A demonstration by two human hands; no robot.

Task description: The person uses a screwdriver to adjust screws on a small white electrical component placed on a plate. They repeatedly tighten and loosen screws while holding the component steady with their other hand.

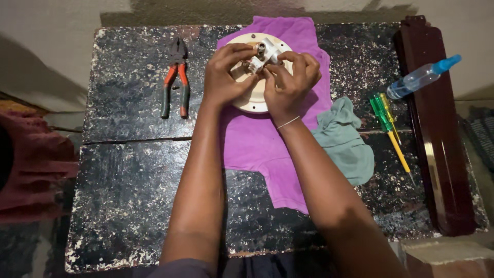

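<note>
Speckled black paint, chipped and worn, covers the surface [128, 206] where a person works with bare forearms reaching up from the near edge. Nearest lies the lower end of a purple cloth [257, 149], with a crumpled pale green rag [345, 141] touching its right side. Farther on, the left hand [224, 77] and right hand [290, 80] meet over a round cream-coloured plate [252, 103] resting on the cloth; both hands are curled, fingertips pinched on a small white metal fitting [265, 51] at the plate's centre. Red-and-green-handled pliers [175, 82] lie well apart to the left. To the right sit two screwdrivers, one green [380, 110] and one yellow [397, 146], beside a long dark brown fan blade [437, 128] with a clear spray bottle [422, 77] lying across it.
</note>
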